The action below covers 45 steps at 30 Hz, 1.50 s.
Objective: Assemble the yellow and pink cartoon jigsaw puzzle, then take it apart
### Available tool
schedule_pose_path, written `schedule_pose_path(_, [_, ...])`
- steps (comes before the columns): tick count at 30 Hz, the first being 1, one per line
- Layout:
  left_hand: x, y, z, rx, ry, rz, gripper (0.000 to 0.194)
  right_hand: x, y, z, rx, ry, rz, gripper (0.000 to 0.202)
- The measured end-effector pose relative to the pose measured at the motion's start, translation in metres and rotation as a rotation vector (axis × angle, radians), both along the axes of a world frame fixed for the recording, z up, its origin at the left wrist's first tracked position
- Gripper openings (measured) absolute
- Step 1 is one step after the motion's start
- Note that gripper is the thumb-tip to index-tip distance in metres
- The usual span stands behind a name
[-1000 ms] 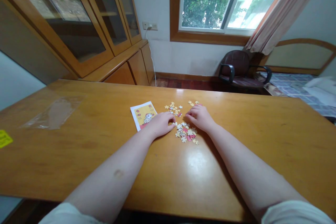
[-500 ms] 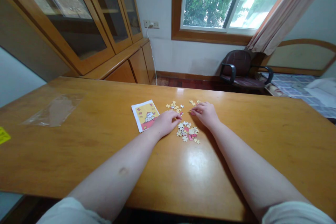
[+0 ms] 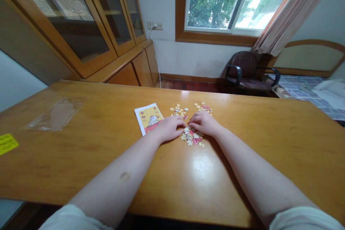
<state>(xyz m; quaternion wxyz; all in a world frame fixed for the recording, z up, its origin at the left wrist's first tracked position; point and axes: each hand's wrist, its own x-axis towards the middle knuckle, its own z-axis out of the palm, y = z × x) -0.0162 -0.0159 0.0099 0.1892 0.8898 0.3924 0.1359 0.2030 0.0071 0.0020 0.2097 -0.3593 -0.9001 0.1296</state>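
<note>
Loose puzzle pieces lie on the wooden table in three groups: a near pile [image 3: 196,137], a far left group [image 3: 178,109] and a far right group [image 3: 203,106]. My left hand [image 3: 172,128] rests beside the near pile, its fingers curled together at the pile's left edge; anything between them is too small to make out. Over the upper edge of the same pile is my right hand [image 3: 204,122], fingers bent and pinched close to the left fingertips, their contents hidden. A picture card [image 3: 149,116] with a white animal on yellow and red lies partly behind my left hand.
The wooden table [image 3: 107,158] carries a clear plastic bag [image 3: 60,115] at the left and a yellow label [image 3: 8,143] at its left edge. Beyond it stand a glass-door cabinet [image 3: 115,50] and an armchair [image 3: 246,70].
My right hand has moved left and nearer, from the far right group to the near pile, uncovering pink and yellow pieces. My left hand has shifted slightly down.
</note>
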Motion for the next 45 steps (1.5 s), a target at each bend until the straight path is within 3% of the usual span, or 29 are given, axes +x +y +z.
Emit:
schedule_pose_path(3, [0.001,0.000,0.001,-0.018,-0.008,0.023,0.018,-0.004,-0.002,0.001,-0.021,0.018,0.053,0.017])
schedule_pose_path(13, [0.004,-0.002,0.002,-0.114,-0.040,0.177,0.013,-0.008,-0.002,-0.002,-0.130,0.127,0.031,0.016])
schedule_pose_path(22, [0.001,0.000,-0.001,-0.045,-0.025,0.100,0.015,-0.008,-0.002,-0.006,-0.052,0.049,0.061,0.013])
schedule_pose_path(27, [0.000,0.001,-0.002,-0.062,-0.020,0.105,0.016,-0.010,-0.003,-0.005,-0.135,0.141,0.031,0.008])
schedule_pose_path(29, [0.000,0.000,-0.001,-0.057,-0.027,0.122,0.018,-0.009,-0.001,-0.005,-0.155,0.215,-0.023,0.009])
schedule_pose_path(32, [0.000,-0.002,0.001,-0.046,-0.031,0.120,0.024,-0.002,0.004,-0.006,-0.054,0.265,-0.241,0.010])
schedule_pose_path(35, [0.000,-0.003,0.003,-0.036,-0.013,0.074,0.024,0.008,0.009,-0.009,0.105,0.150,-0.498,0.013])
schedule_pose_path(37, [-0.001,-0.003,0.003,-0.022,-0.002,0.063,0.022,0.013,0.010,-0.010,0.157,0.035,-0.597,0.013])
schedule_pose_path(42, [0.000,0.000,0.001,-0.020,-0.011,0.093,0.023,0.013,0.008,-0.011,0.164,-0.119,-0.603,0.014])
schedule_pose_path(45, [-0.001,0.003,0.000,0.005,0.016,0.199,0.027,0.010,0.006,-0.008,0.157,-0.104,-0.529,0.017])
